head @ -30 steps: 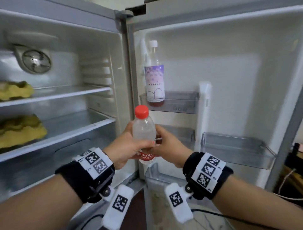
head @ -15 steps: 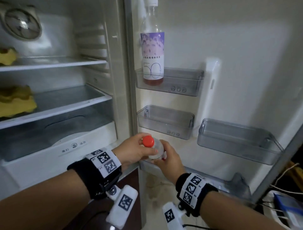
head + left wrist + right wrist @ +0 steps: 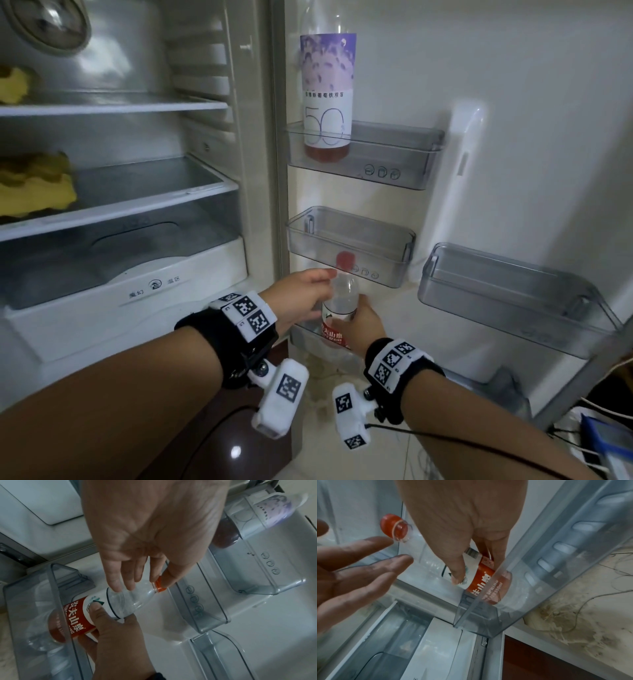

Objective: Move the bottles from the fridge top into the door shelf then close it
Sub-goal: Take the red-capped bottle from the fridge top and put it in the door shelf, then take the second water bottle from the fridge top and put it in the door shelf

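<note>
A clear water bottle (image 3: 340,301) with a red cap and red label stands with its base inside the bottom door shelf (image 3: 496,387). My right hand (image 3: 356,317) grips it round the label, thumb on the front (image 3: 458,577). My left hand (image 3: 318,284) has straight fingers; in the left wrist view its fingers (image 3: 120,580) lie at the bottle's (image 3: 130,601) shoulder and the thumb touches the cap. The shelf's clear wall (image 3: 556,561) hides the bottle's base. A tall purple-labelled bottle (image 3: 327,96) stands in the upper door shelf.
An empty middle door shelf (image 3: 349,240) sits just above the cap, and a wider clear shelf (image 3: 507,291) is to the right. The fridge body at left has glass shelves with yellow items (image 3: 34,192) and a white drawer (image 3: 137,284). Cables and a device (image 3: 599,442) lie on the floor.
Both hands carried the water bottle down from chest height into the bottom door shelf. The left hand's grip loosened to straight fingers. The view tilted downward.
</note>
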The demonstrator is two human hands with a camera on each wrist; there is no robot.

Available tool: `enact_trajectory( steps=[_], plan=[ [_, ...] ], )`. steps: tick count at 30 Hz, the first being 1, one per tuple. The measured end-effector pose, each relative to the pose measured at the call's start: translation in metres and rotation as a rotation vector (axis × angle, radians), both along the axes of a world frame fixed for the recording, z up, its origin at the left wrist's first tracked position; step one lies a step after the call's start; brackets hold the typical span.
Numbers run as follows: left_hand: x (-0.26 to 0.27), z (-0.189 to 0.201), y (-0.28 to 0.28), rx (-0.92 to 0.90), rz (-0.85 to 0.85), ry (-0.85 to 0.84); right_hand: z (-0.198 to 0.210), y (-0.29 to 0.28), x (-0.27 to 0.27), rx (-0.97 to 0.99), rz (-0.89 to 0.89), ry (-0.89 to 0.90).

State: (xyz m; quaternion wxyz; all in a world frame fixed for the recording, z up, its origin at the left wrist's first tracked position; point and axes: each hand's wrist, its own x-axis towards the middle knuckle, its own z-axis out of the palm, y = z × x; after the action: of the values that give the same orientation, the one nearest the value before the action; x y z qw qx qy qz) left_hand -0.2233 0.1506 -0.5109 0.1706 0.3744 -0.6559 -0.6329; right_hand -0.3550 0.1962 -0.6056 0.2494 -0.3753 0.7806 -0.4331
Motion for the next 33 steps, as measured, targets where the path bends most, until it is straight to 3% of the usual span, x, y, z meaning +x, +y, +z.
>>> enact_trajectory(
  steps=[10,13,16,18,19,21,24,33],
  plan=[
    [0.003,0.001,-0.008,0.044,0.021,0.007,0.029,0.007,0.001,0.18,0.059,0.085],
    [0.007,0.006,-0.006,0.029,0.008,0.011,0.036,0.014,0.006,0.103,0.001,-0.043],
    [0.015,0.013,-0.003,-0.018,-0.006,-0.003,0.047,0.016,0.017,0.023,-0.213,-0.15],
    [0.023,0.021,0.0,-0.092,-0.018,-0.034,0.058,0.021,0.031,-0.054,-0.381,-0.361],
    [0.028,0.026,0.001,-0.143,-0.029,-0.057,0.063,0.023,0.041,-0.1,-0.377,-0.499],
    [0.038,0.037,0.003,-0.244,-0.06,-0.079,0.075,0.025,0.063,-0.117,-0.212,-0.721],
    [0.057,0.061,0.003,-0.367,-0.069,-0.028,0.108,0.017,0.088,-0.212,0.001,-0.807],
    [0.136,0.202,-0.027,-0.805,0.121,0.135,0.269,-0.044,0.143,-0.576,0.393,-0.528]
  ],
)
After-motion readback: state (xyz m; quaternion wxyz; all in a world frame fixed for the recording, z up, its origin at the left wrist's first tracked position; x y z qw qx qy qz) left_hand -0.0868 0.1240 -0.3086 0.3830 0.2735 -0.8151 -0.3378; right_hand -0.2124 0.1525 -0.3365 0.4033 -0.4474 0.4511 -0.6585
